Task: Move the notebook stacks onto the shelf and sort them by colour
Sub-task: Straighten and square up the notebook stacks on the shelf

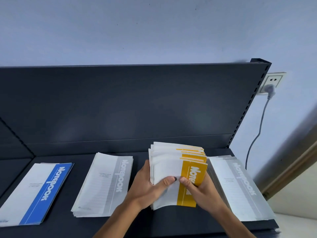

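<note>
Between the two grey stacks on the dark shelf (154,224), both hands — left hand (149,182), right hand (199,184) — clasp the yellow notebook stack (178,169) with thumbs on top, so it seems wise to square its fanned edges first — then lower it flat.

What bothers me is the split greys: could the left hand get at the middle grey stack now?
Probably yes, once it lets go: the left hand grips the yellow stack, and the middle grey stack lies just beside it on the shelf, nothing between them.
</note>
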`<state>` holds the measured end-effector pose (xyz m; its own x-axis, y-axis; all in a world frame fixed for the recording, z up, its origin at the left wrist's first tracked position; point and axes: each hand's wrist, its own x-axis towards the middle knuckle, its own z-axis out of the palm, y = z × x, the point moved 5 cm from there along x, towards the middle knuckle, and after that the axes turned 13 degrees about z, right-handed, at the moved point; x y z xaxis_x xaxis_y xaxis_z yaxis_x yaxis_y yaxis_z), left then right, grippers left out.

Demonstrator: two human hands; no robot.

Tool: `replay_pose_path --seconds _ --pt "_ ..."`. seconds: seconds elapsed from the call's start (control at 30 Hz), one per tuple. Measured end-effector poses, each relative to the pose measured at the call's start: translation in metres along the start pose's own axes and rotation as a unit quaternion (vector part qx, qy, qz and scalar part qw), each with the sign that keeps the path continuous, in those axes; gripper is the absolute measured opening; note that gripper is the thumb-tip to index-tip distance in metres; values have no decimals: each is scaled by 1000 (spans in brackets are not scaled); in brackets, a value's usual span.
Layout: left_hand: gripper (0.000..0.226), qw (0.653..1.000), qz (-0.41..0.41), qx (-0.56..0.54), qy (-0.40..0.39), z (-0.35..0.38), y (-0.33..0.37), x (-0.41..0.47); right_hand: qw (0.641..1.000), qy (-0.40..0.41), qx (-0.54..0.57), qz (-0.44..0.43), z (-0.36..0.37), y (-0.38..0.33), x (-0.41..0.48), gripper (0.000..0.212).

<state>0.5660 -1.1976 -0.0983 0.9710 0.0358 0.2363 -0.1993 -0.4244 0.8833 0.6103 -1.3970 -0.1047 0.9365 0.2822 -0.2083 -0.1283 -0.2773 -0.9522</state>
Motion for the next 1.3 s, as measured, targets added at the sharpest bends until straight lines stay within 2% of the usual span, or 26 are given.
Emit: replay_pose_path --seconds 0.1,0.2,0.27,0.37,0.43,0.5,0.67,0.9,1.03,1.2,1.3 --pt "75 999 -47 -14 20 -1 7 6 997 -22 42 57 2 -6 6 50" --pt "89 986 -164 0 -31 -3 -7 10 985 -22 99 142 6 -1 15 40" --pt "94 975 -214 -4 -62 -7 -21 12 971 -12 123 204 9 5 21 39" --pt "79 974 -219 6 -65 -11 -28 15 963 -4 108 246 18 8 26 38" --pt "68 969 -243 19 -33 -14 -30 15 960 17 84 265 22 9 31 38" --pt "68 961 -271 51 -15 -15 -35 15 958 39 54 278 24 12 37 38" --pt "65 958 -244 150 -13 -7 -41 15 954 48 -51 290 29 18 38 29" --pt "74 947 -215 236 -44 -6 -44 19 941 86 -140 295 30 29 51 44" --pt "70 947 -203 245 -55 -7 -39 23 937 108 -143 299 31 26 51 38" --pt "64 944 -208 251 -49 -9 -33 25 931 117 -152 311 37 43 59 54" --pt "63 946 -222 235 -28 -9 -32 23 931 115 -143 316 38 35 55 50"
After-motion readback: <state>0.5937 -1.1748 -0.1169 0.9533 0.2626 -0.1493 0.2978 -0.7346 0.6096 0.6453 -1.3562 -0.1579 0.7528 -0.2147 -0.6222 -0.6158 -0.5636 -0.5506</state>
